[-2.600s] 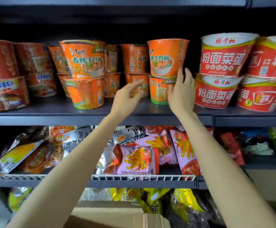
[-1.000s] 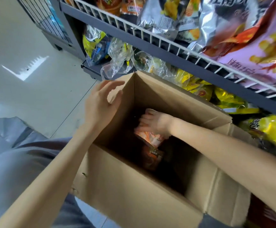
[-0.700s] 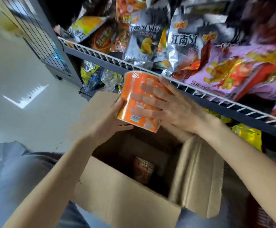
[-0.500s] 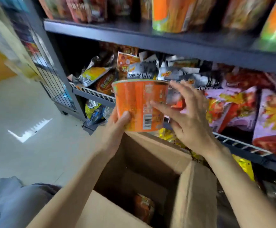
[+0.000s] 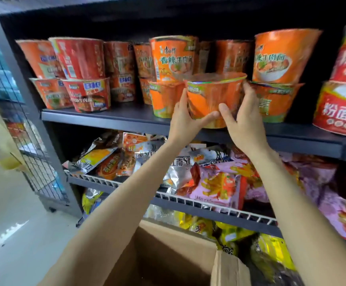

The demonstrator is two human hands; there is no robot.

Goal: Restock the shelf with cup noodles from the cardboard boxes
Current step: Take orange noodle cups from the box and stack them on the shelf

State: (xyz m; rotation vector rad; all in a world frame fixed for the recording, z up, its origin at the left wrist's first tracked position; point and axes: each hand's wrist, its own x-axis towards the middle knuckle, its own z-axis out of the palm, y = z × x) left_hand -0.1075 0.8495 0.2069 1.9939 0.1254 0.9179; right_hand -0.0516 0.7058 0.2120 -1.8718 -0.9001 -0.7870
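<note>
An orange cup noodle (image 5: 213, 96) is upright at the front edge of the dark upper shelf (image 5: 110, 117), between two stacks of orange cups. My left hand (image 5: 185, 118) grips its left side and my right hand (image 5: 242, 118) its right side. Whether its base touches the shelf I cannot tell. The stack to its left (image 5: 168, 79) and the stack to its right (image 5: 279, 75) are each two cups high. The open cardboard box (image 5: 164, 250) is below my arms at the bottom of the view; its inside is not visible.
Red cup noodles (image 5: 81, 79) fill the shelf's left end and larger red tubs (image 5: 341, 104) its right. Snack bags (image 5: 213, 182) crowd the wire-fronted shelf below. A wire side panel (image 5: 21, 141) and pale floor (image 5: 13, 234) lie to the left.
Both hands took an orange cup out of the box and raised it past the snack shelf to the upper shelf. The view swung up from the box to the shelf.
</note>
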